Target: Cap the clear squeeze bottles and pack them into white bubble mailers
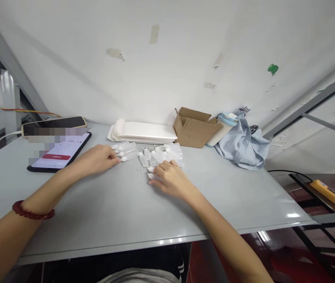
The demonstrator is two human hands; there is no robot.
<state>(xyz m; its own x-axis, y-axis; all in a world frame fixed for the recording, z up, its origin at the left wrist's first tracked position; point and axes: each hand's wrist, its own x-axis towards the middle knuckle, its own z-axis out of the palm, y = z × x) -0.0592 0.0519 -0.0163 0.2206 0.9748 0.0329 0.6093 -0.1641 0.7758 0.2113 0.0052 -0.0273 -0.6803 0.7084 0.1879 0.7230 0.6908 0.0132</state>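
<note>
Several small translucent squeeze bottles with white tips lie on the grey table. A neat row of bottles [129,151] points its tips toward my left hand [101,159], whose curled fingers touch the tips at the row's left end. To the right is a loose pile of bottles [146,154], with thin strings or loops among them. My right hand [170,179] reaches over the near side of this pile, its bent fingers on the white tips of a couple of bottles. Its palm faces down, and the fingertips' exact hold is partly hidden.
Behind the bottles lies a stack of flat white boxes [146,131]. An open cardboard box [195,129], a cup with a blue lid [224,125] and a light blue cloth bag [244,147] stand right. Two phones lie left, the nearer phone [67,147] lit. The table's front edge [155,241] is close.
</note>
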